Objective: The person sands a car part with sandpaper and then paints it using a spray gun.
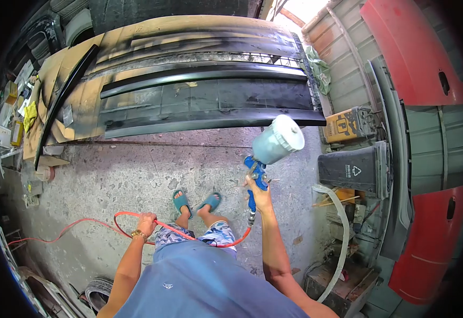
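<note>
My right hand point(259, 193) is closed around the handle of a blue spray gun point(258, 175), held upright with a pale, cloudy cup point(279, 140) on top. A red hose point(238, 240) runs from the base of the gun across my waist. My left hand point(146, 223) is wrapped round a loop of that hose at the left. Beyond the gun, two long glossy black panels point(205, 74) lie across a paint-stained bench point(117, 50). The cup overlaps the right part of the nearer panel point(205, 121). A third black strip point(64, 100) lies slanted at the bench's left end.
Dark bins point(348, 168) and a yellow-black container point(344, 126) stand to the right. Red car panels point(414, 53) hang on the right wall. A pale thick hose point(344, 233) curves near my right arm. Cluttered shelving point(16, 122) is on the left, a tyre point(96, 291) at lower left.
</note>
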